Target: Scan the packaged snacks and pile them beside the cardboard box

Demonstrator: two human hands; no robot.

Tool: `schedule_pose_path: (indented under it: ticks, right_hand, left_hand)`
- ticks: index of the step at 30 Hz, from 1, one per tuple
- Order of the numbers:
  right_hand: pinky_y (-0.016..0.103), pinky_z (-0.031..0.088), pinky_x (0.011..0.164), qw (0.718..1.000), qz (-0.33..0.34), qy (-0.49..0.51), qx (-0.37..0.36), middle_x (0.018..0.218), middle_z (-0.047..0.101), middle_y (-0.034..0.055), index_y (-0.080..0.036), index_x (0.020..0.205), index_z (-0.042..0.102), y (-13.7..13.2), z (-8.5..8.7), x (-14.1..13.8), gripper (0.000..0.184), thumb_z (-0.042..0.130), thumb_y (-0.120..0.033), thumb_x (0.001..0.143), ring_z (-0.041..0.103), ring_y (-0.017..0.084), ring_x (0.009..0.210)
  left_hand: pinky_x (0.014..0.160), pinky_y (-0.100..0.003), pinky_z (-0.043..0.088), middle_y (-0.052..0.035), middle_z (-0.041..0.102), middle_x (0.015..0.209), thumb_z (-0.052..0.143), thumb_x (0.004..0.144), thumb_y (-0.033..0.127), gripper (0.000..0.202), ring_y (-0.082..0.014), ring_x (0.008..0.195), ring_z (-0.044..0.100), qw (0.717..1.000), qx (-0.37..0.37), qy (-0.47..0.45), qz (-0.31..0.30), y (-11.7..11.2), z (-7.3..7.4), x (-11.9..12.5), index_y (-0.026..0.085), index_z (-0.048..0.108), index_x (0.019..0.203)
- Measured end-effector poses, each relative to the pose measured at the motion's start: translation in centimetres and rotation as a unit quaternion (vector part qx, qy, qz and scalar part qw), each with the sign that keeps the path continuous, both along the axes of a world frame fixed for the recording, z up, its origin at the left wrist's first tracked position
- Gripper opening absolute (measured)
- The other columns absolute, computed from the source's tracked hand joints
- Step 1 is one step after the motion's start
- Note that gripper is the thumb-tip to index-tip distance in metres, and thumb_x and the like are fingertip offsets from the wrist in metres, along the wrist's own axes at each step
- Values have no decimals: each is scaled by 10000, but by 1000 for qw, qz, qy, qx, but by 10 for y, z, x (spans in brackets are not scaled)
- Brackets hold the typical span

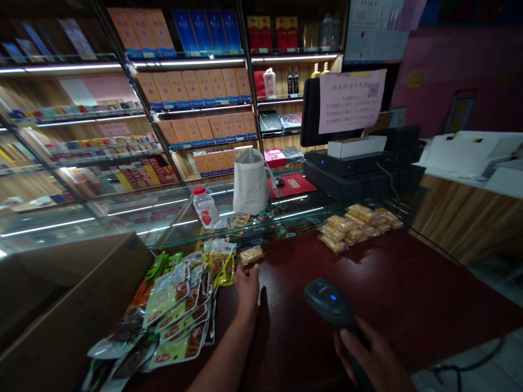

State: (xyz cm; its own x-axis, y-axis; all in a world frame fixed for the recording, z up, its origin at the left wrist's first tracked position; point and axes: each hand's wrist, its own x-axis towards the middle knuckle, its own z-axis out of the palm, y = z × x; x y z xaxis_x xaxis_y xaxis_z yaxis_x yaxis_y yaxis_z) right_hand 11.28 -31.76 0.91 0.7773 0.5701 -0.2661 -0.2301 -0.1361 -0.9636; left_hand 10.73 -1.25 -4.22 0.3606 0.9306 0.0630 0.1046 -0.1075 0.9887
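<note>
My right hand is wrapped round the handle of a dark barcode scanner, which has a small blue light on top. My left hand reaches forward over the dark red tabletop, thumb and fingers apart. Just beyond its fingertips lies a single small snack in a clear wrapper; I see no grip on it. To the left of that hand are yellow snack bags and a fanned pile of green-and-white snack packets. Several more wrapped snacks sit stacked at the table's far right.
An open cardboard box stands at the left. Behind the table, a glass counter carries a red-capped jar, a white bag and a monitor with a paper sign. A cable runs along the right side.
</note>
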Motion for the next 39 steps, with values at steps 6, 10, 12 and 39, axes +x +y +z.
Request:
schedule_pose_path:
  ticks: [6, 10, 12, 39]
  right_hand:
    - [230, 410, 471, 1000, 13, 10, 10, 581, 581, -10, -191, 805, 632, 1, -7, 4, 591, 596, -775, 724, 493, 121, 471]
    - [229, 414, 481, 1000, 11, 10, 12, 550, 568, -14, -192, 822, 645, 2, -4, -3, 579, 597, -762, 737, 482, 123, 469]
    - [227, 415, 483, 1000, 11, 4, 16, 561, 572, -12, -190, 842, 651, 2, -2, -6, 582, 596, -761, 741, 479, 121, 472]
    - [212, 392, 478, 993, -86, -32, 72, 539, 566, -23, -171, 814, 616, -34, 11, 21, 533, 585, -703, 817, 488, 102, 469]
  left_hand:
    - [1149, -549, 241, -259, 215, 1580, 603, 843, 262, 582, -406, 1459, 202, 869, 371, 325, -48, -20, -12, -2, 44, 494, 1371]
    - [1156, -536, 236, -227, 354, 1539, 602, 859, 330, 648, -405, 1429, 283, 793, 448, 402, -94, -16, -15, 5, 48, 459, 1425]
    - [1146, -532, 256, -241, 387, 1516, 586, 868, 362, 661, -407, 1416, 309, 781, 460, 414, -84, -9, -16, 8, 29, 455, 1425]
    - [1157, -439, 297, -263, 338, 1535, 651, 799, 341, 773, -323, 1442, 314, 860, 322, 203, -339, -69, -1, 119, 28, 362, 1444]
